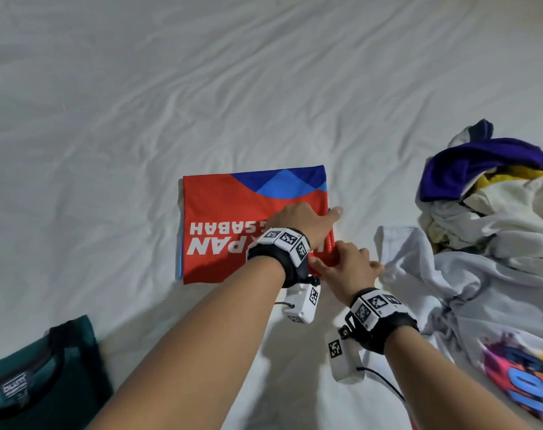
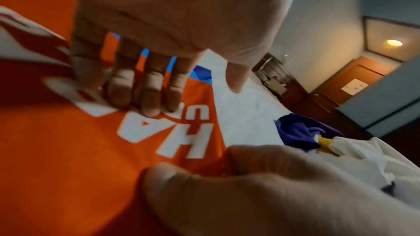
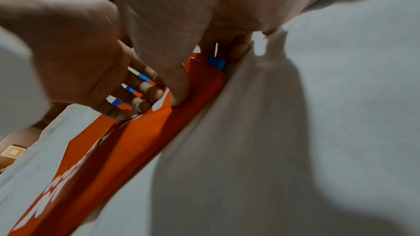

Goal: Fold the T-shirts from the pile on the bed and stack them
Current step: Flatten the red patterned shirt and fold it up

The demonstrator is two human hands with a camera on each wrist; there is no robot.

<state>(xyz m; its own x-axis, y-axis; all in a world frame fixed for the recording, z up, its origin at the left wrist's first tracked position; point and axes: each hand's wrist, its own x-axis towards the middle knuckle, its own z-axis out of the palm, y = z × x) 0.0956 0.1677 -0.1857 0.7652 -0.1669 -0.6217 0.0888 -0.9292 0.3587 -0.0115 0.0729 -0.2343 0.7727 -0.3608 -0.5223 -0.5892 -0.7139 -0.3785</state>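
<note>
A red T-shirt (image 1: pixel 233 218) with white lettering and a blue patch lies folded into a rectangle in the middle of the bed. My left hand (image 1: pixel 298 221) rests flat on its right part, and its straight fingers (image 2: pixel 145 94) press the cloth down. My right hand (image 1: pixel 346 263) pinches the shirt's right edge near the front corner, with the thumb (image 3: pixel 178 94) on top and the other fingers tucked under the fold. The pile of unfolded T-shirts (image 1: pixel 487 187), purple, yellow and white, sits at the right.
A folded dark green T-shirt (image 1: pixel 40 373) lies at the near left. A loose white T-shirt with a colourful print (image 1: pixel 469 305) spreads from the pile towards my right hand. Wrinkled white bedsheet (image 1: pixel 202 88) stretches beyond the red shirt.
</note>
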